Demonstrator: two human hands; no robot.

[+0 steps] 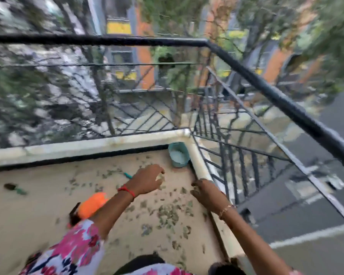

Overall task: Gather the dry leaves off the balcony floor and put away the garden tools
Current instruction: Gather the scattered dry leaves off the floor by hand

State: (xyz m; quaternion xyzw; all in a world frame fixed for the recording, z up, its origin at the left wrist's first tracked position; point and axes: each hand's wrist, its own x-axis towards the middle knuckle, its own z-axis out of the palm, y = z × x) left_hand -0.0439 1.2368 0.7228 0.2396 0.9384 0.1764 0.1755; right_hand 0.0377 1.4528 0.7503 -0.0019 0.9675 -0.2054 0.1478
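Dry leaves (pixel 167 215), small, curled and grey-green, lay thickest on the near right of the balcony floor (pixel 38 219), between the two forearms, thinning out farther away. An orange thing (pixel 92 204) sat just left of the left arm. The left hand (pixel 147 178) hovered over the leaves, its fingers curled and pinching a few pale ones. The right hand (pixel 205 193) reached down by the right ledge (pixel 199 165); blur hid what its bent fingers did. A trowel (pixel 13 187) lay far left, a teal-handled tool (pixel 128 175) just beyond the left hand, and a teal bucket (pixel 178 156) stood in the far corner below the railing (pixel 107 39).
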